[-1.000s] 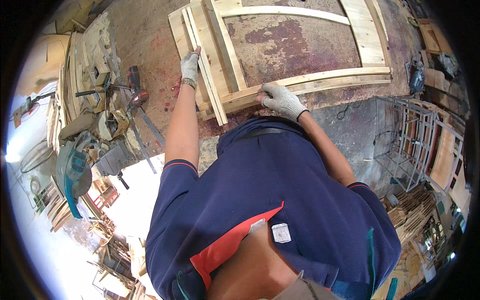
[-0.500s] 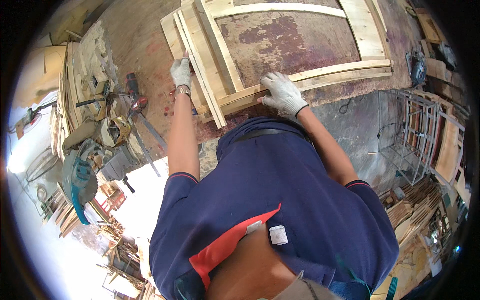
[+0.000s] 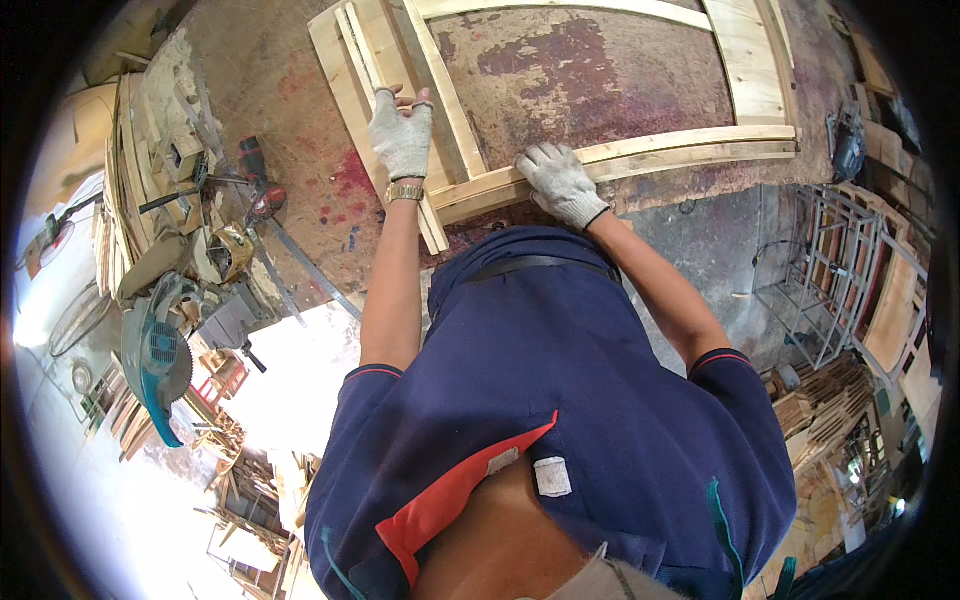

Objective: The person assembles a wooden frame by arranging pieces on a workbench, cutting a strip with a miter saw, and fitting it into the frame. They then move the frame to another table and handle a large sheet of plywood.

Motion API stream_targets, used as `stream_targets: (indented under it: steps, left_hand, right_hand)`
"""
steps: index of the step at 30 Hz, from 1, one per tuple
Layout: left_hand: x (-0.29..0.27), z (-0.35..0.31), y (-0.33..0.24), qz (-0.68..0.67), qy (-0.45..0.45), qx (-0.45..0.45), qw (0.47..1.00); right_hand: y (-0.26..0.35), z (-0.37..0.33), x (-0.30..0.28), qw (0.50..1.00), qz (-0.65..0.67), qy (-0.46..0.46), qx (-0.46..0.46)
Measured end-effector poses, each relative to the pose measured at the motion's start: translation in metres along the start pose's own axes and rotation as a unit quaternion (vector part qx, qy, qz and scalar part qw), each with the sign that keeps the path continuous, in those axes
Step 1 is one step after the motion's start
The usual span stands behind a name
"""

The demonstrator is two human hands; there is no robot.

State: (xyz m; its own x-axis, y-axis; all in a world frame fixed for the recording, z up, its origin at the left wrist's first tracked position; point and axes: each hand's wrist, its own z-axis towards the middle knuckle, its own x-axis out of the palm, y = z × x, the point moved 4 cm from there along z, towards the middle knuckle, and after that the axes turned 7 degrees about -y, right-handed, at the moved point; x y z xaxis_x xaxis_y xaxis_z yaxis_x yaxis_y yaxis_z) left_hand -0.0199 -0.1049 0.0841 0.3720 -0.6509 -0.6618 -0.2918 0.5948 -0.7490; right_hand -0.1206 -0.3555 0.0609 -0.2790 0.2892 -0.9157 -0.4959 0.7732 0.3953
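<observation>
A frame of pale wooden boards [image 3: 690, 150] lies on the worn, red-stained workbench [image 3: 590, 60]. Along its left side runs a loose narrow wooden strip [image 3: 358, 45], whose near end sticks out past the frame's near rail. My left hand [image 3: 402, 138], in a white fingertip-less glove, is over this strip and hides its middle; thumb and fingers are spread apart. My right hand [image 3: 560, 183], gloved too, has its fingers curled over the near rail of the frame, left of its middle.
Left of the frame lie a red and black cordless drill [image 3: 262, 185] and a long metal bar [image 3: 310, 265]. A teal circular saw [image 3: 160, 350] is farther left. At the right stand a metal rack [image 3: 825, 260] and stacked wood pieces [image 3: 850, 420].
My left hand has moved right, from the strip's outer side to over it, and its fingers have spread. My right hand stays on the rail. The view has shifted slightly.
</observation>
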Motion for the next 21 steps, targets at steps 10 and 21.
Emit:
stream_targets:
  steps: [10,21]
  left_hand:
    - [0.036,0.015,0.002,0.115,0.078,-0.008,0.990]
    - [0.054,0.029,0.009,0.204,0.133,0.020,0.970]
  right_hand:
    - [-0.003,-0.001,-0.007,0.999,0.032,0.042,-0.004]
    - [-0.004,-0.009,-0.005,0.998,0.061,-0.028,-0.020]
